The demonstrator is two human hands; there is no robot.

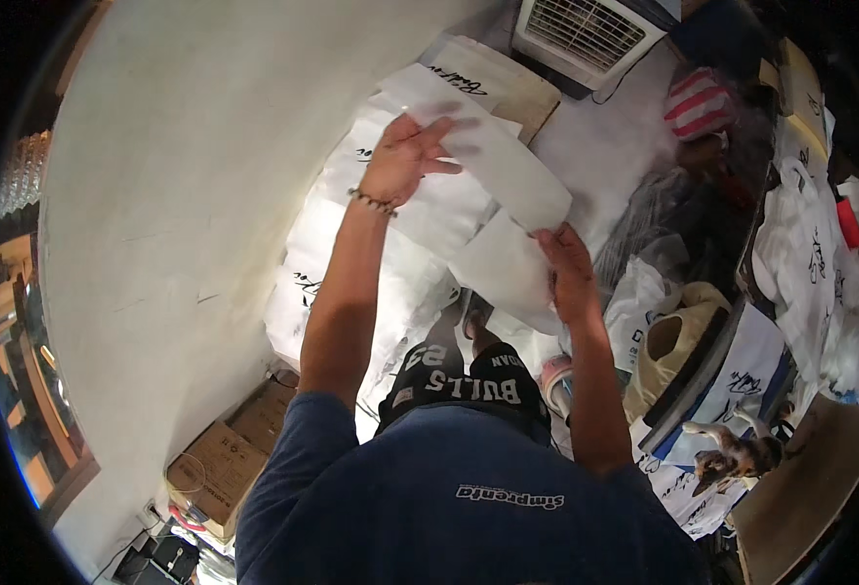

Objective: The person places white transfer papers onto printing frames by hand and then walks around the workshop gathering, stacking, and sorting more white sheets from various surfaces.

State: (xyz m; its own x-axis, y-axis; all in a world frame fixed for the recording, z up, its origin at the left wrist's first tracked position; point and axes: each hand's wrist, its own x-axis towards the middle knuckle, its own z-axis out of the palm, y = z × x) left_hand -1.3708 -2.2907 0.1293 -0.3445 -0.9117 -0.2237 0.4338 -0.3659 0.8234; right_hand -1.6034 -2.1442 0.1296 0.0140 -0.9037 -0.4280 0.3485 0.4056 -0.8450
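A long white sheet (507, 161), creased across into a second white panel (493, 258), stretches between my hands over other white sheets (322, 244) with black lettering. My left hand (405, 161) is spread open against the upper part, its shadow falling on the paper. On the sheet's right edge, where the two panels meet, the fingers of my right hand (566, 273) are closed, gripping it. A pale board (532, 102) lies beneath the sheets at the back.
An air cooler (590, 39) stands at the back. To the right are a striped bundle (693, 102), plastic bags (634, 292), a beige soft item (702, 307), printed white bags (790, 244) and a small cat (727, 453). A wall (156, 244) and cardboard boxes (220, 468) are left.
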